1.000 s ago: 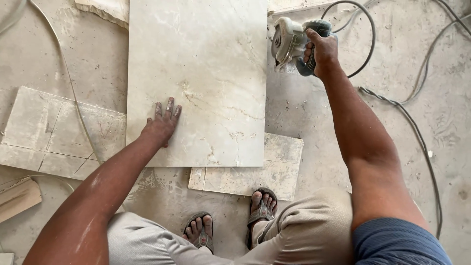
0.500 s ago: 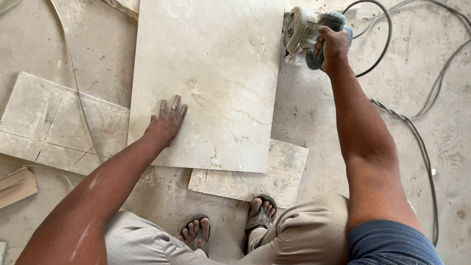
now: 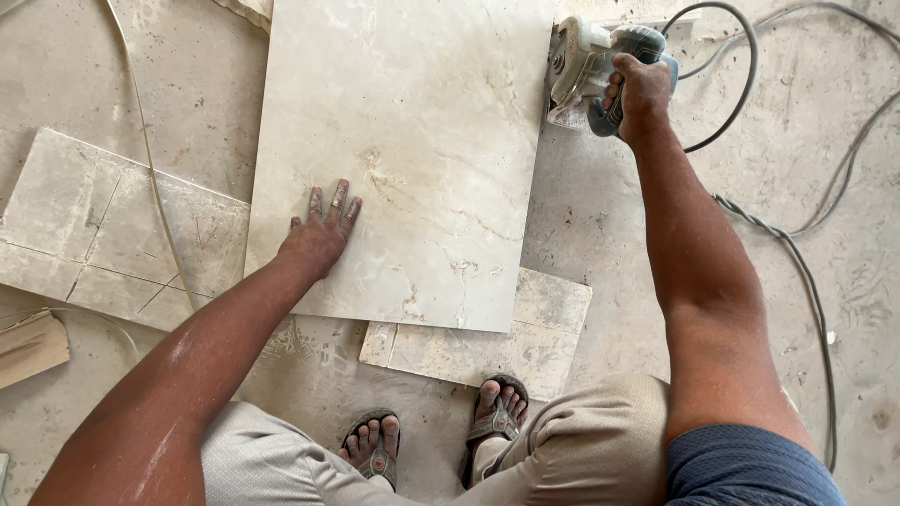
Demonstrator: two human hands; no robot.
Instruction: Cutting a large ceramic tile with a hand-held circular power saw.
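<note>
A large beige marble-patterned tile [image 3: 422, 122] lies flat on the dusty floor in front of me. My left hand [image 3: 322, 234] presses palm-down on its lower left part, fingers spread. My right hand [image 3: 637, 89] grips the handle of a dusty angle grinder [image 3: 586, 66], which sits at the tile's right edge near the far end. The grinder's blade is hidden behind its guard. A black power cable [image 3: 741, 103] runs from the grinder off to the right.
A smaller tile piece [image 3: 534, 342] lies under the big tile's near right corner. Another cracked tile [image 3: 103, 225] lies at left, with a thin cord [image 3: 150, 178] across it. A wooden offcut [image 3: 33, 347] sits far left. My sandalled feet [image 3: 441, 431] stand just below the tiles.
The view has drifted so the tile and grinder sit slightly further right and higher. My right hand with the grinder stays at the tile's right edge; my left hand stays pressed on the tile.
</note>
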